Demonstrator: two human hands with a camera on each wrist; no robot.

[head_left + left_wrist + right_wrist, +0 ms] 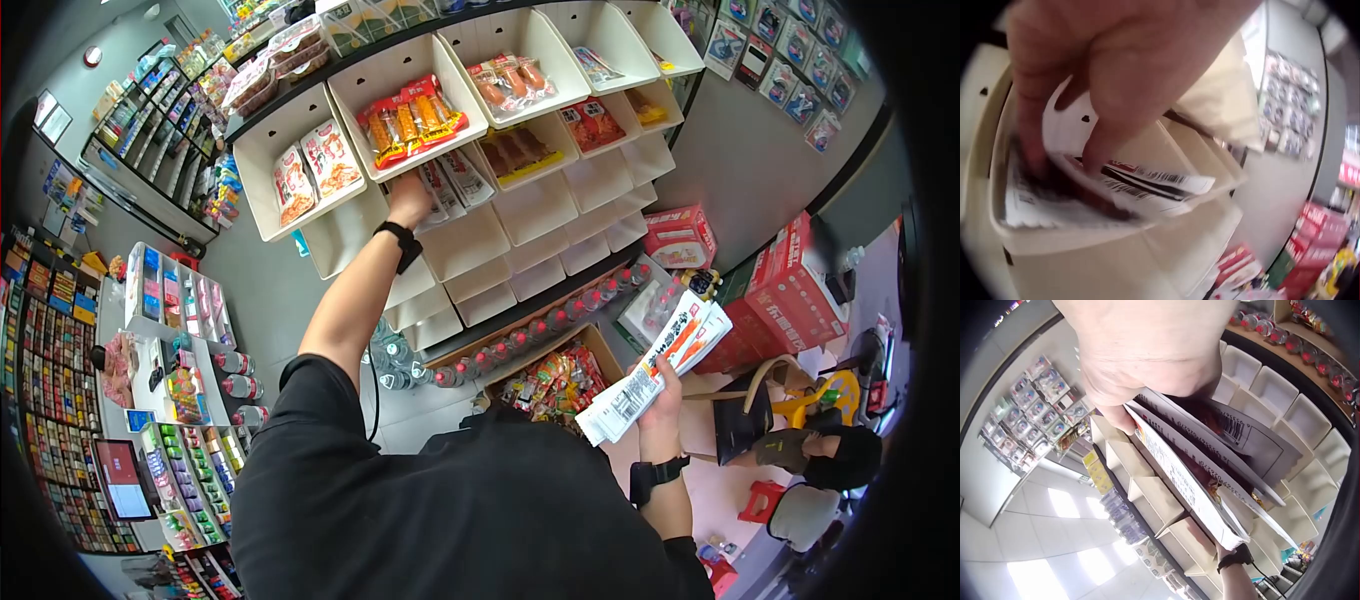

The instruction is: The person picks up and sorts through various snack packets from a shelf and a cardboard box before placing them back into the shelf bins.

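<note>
The left hand [410, 200] reaches into a white second-row bin under the one with red and yellow packets [413, 122]. Inside that bin lie flat white packets [465, 178]. Seen from the left wrist, the left hand [1129, 62] pinches a white packet [1035, 203] between thumb and fingers; blur softens the fingertips. A packet with a barcode [1154, 181] lies beside it. Out to the right of the body, the right hand [662, 400] grips a fanned stack of white packets [630, 395]. The right wrist view shows the right hand [1147, 356] holding several packets [1179, 469] at one end.
Tiered white bins [535, 210] fill the rack, some with sausage packs [510, 82]. Bottles [535, 330] line its foot, beside a carton of colourful snacks [560, 385]. Red boxes [785, 300] stand at the right, near a seated person [825, 450]. A counter stands at the left.
</note>
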